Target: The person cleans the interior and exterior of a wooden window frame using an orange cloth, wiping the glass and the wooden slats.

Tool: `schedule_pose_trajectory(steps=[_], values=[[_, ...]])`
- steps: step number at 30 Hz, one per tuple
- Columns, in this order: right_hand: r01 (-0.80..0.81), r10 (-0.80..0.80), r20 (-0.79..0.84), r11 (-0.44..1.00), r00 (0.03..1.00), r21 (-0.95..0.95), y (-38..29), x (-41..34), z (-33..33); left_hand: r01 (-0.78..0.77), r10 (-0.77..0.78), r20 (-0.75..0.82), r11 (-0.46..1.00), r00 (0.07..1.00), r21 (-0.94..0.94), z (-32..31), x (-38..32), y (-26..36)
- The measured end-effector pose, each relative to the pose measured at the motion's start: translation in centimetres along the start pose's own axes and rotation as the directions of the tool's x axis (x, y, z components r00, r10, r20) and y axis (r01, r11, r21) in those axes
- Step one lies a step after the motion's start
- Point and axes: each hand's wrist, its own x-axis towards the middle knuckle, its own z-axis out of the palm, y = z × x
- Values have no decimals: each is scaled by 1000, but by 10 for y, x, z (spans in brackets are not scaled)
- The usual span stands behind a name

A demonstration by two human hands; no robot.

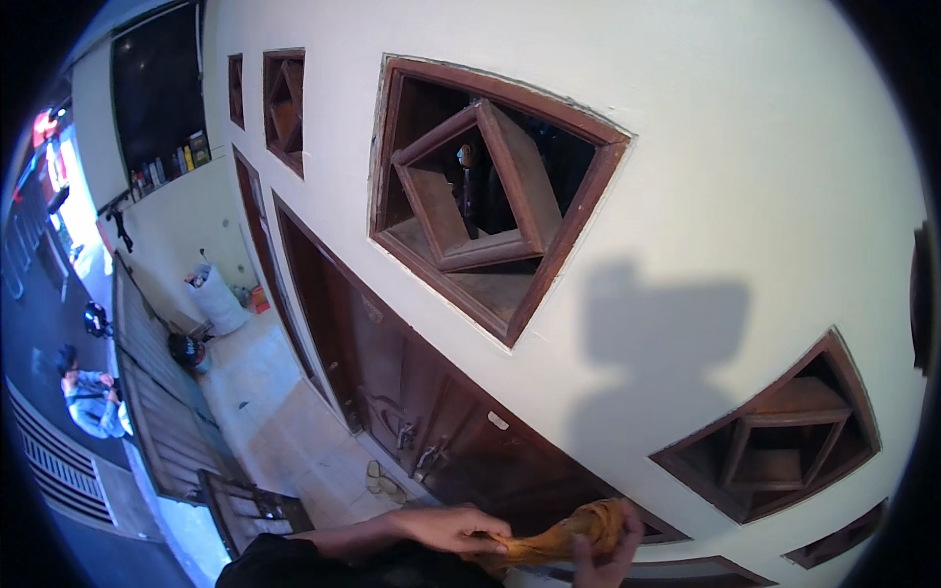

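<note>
An orange-brown cloth [570, 533], twisted and bunched, is stretched between my two hands at the bottom of the view. My left hand [456, 528] pinches its narrow end between thumb and fingers. Around the thicker, bundled end, my right hand [614, 551] has its fingers closed; part of that hand is cut off by the lower edge. Behind the cloth is a dark brown wooden double door [470, 441] with metal handles. Above it, a square wooden-framed wall opening [507, 294] holds a tilted inner wooden frame [489, 250].
A cream wall [706, 184] bears my shadow. Slippers [384, 483] lie on the tiled floor [294, 441]. A white sack [217, 298] and a dark bucket [187, 353] stand farther off. Beyond a metal gate [158, 397], a person [92, 400] is by the road. Bottles [158, 170] line a ledge.
</note>
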Motion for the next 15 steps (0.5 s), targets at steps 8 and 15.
schedule_pose_trajectory(steps=[8,15], values=[[-437,466,319,885,825,-162,84,-33,32,-274,197,-225,878,954,-393,-2,-12,-5],[-34,146,733,986,664,-166,101,9,86,86,-111,-692,994,713,-71,-56,-80,-10]])
